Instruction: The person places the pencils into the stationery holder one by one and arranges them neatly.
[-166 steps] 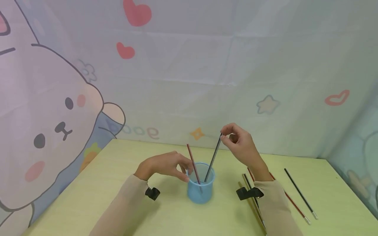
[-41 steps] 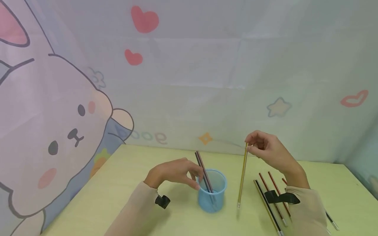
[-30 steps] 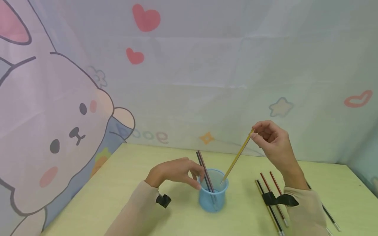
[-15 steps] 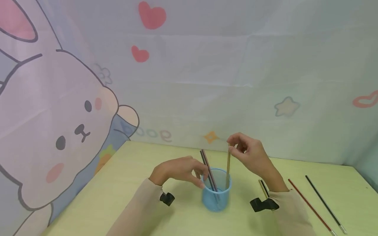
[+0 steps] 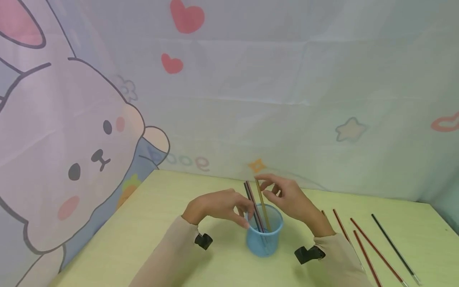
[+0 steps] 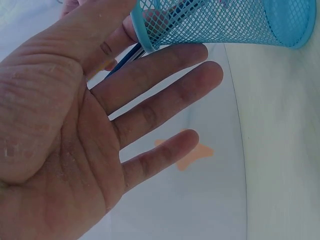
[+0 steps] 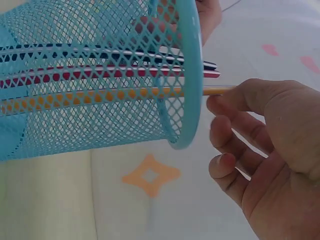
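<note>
A light-blue mesh pen holder (image 5: pixel 262 244) stands upright on the table. My left hand (image 5: pixel 218 205) pinches its rim from the left with thumb and index finger; in the left wrist view the other fingers stretch out beside the mesh. A black pencil (image 5: pixel 246 190) and a dark-red pencil (image 5: pixel 250 191) lean left inside it. The yellow pencil (image 7: pixel 215 91) also stands in the holder. At its upper end is my right hand (image 5: pixel 287 197), index finger touching the tip; in the head view the thumb looks slightly apart from the shaft.
To the right on the pale yellow table (image 5: pixel 172 187) lie several pencils, among them a red pencil (image 5: pixel 380 253) and a black pencil (image 5: pixel 394 248). My right forearm partly covers others. A printed cloth (image 5: pixel 244 99) hangs behind the table.
The black pencil went into the holder first. My right hand then brought the yellow pencil over and lowered it in; it now leans left, and the thumb has loosened. My left hand stays at the rim.
</note>
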`<state>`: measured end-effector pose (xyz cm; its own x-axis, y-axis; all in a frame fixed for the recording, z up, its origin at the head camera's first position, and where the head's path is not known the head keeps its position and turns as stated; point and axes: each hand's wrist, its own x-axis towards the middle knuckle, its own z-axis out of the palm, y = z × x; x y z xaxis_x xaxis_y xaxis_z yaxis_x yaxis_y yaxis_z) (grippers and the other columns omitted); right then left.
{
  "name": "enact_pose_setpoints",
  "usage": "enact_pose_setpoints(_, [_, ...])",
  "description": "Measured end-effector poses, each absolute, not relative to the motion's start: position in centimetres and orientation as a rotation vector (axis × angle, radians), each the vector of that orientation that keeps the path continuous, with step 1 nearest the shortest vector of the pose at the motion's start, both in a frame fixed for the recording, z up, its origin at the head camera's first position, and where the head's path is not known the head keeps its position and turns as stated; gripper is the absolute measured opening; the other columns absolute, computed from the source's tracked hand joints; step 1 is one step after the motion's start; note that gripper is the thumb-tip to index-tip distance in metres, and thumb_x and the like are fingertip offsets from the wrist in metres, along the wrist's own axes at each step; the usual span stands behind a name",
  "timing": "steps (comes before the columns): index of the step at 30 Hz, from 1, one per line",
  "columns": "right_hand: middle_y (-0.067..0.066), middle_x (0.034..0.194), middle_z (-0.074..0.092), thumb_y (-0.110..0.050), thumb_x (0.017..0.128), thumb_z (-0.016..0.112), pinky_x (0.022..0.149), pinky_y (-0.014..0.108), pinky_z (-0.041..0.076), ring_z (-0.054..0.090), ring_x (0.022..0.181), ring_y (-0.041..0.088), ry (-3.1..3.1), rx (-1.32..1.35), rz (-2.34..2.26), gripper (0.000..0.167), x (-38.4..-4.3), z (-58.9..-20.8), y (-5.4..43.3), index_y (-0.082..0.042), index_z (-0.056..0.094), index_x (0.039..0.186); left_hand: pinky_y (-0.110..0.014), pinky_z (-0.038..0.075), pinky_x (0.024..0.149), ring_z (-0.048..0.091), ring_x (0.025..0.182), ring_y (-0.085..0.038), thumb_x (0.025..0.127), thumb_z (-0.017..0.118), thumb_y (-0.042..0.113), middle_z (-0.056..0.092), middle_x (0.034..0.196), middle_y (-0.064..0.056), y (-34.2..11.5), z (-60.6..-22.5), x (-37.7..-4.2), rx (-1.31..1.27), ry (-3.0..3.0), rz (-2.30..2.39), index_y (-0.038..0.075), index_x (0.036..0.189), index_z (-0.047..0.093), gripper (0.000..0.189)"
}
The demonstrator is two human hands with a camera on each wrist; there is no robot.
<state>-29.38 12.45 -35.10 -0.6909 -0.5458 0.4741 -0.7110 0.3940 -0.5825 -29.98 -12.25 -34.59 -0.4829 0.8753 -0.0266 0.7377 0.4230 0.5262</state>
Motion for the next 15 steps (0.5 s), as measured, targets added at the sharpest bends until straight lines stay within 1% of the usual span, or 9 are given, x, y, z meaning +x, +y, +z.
enact_pose_setpoints(2, [-0.001,0.106,0.069,-0.004,0.098,0.060,0.058,0.030,0.050,0.061,0.069,0.011,-2.477,1.121,1.161,0.043,-29.4,-35.2,12.7,-0.022,0.059,0.137,-0.022,0.051,0.083,0.065,0.092,0.000,0.090,0.076,0.033,0.072,0.104,0.005,-12.2,-34.7,-29.8,1.384,2.387,0.660,0.022,0.095,0.066,0.015])
enact_pose_setpoints(6, [-0.003,0.106,0.070,-0.007,0.099,0.060,0.058,0.029,0.050,0.062,0.069,0.010,-2.540,1.099,1.156,0.043,-29.5,-35.1,14.0,-0.025,0.057,0.139,-0.021,0.051,0.081,0.065,0.092,0.001,0.089,0.076,0.033,0.071,0.101,0.011,-12.4,-35.0,-29.5,1.350,2.394,0.660,0.023,0.094,0.067,0.015])
enact_pose_setpoints(9, [0.000,0.108,0.070,-0.008,0.101,0.058,0.059,0.031,0.051,0.063,0.069,0.012,-2.594,1.089,1.161,0.041,-29.7,-34.8,15.4,-0.024,0.057,0.139,-0.022,0.051,0.081,0.065,0.092,0.001,0.088,0.077,0.033,0.071,0.100,0.012,-12.4,-35.0,-29.4,1.338,2.401,0.667,0.023,0.094,0.067,0.015])
enact_pose_setpoints(15, [0.005,0.116,0.067,-0.011,0.102,0.056,0.069,0.036,0.053,0.064,0.074,0.019,-2.782,1.040,1.144,0.038,-30.0,-33.5,18.8,-0.024,0.057,0.138,-0.022,0.051,0.081,0.065,0.092,0.001,0.088,0.078,0.034,0.072,0.102,0.010,-12.0,-34.4,-29.8,1.351,2.423,0.649,0.024,0.094,0.068,0.015])
